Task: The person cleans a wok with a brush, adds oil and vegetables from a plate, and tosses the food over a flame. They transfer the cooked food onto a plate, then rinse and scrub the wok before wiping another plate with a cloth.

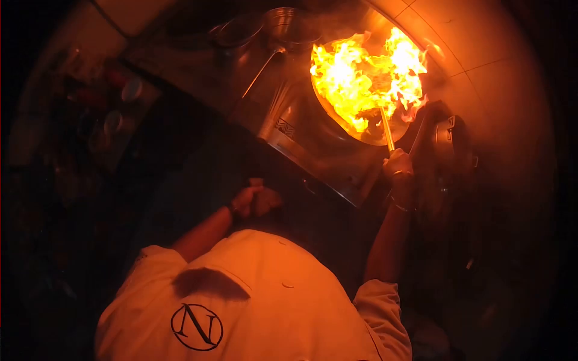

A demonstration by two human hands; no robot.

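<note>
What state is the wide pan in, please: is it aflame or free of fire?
Aflame: bright yellow flames cover most of the pan, hiding any contents from view.

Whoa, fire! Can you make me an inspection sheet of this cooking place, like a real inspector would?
Surface: metal counter, glowing orange from the flames.
Job's things: wok with big flames in it; a long handle crosses its near rim.
Clutter: round pots at the back, dim; blurry containers far left.
Hands: right hand grips the handle; left hand is away from the wok, too dim to tell what it holds.
Cables: nothing seen.
Surroundings: tiles beyond the wok; dark, shadowy edges.
</note>
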